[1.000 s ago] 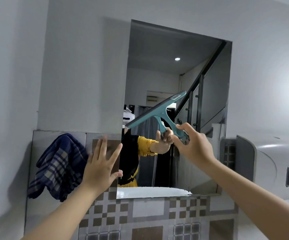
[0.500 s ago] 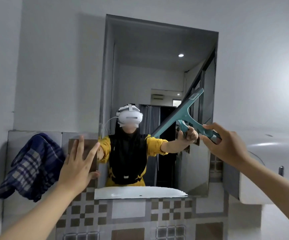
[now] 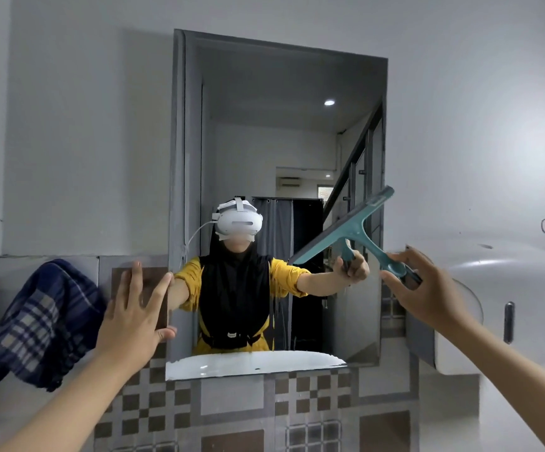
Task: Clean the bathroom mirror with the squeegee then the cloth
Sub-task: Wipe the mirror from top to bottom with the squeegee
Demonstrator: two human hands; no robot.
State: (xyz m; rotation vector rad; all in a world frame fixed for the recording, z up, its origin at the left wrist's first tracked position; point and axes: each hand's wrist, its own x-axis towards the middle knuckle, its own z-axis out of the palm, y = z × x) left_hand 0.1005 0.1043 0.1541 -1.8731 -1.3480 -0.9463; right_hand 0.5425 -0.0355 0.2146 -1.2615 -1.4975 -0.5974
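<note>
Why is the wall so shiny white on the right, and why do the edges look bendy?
Head view: soft glare brightens the wall above the dispenser; the wide lens bows the mirror edges; a ceiling light shows in the reflection.

Both arms are bare from the bottom edge of the picture up to the hands, with no sleeves showing on them there. The left hand (image 3: 131, 316) and the right hand (image 3: 427, 288) wear no gloves, rings or watch. The shiny wall mirror (image 3: 264, 125) shows more of the person. They wear a bright yellow top with puffy sleeves that end near the elbows. Over it hangs a long black cloth that covers the head, neck and chest. A black strap with a small pale tag goes around the waist. A white headset (image 3: 239, 220) sits on the head with white straps over the top, and a thin white cable loops out from its side.
</note>
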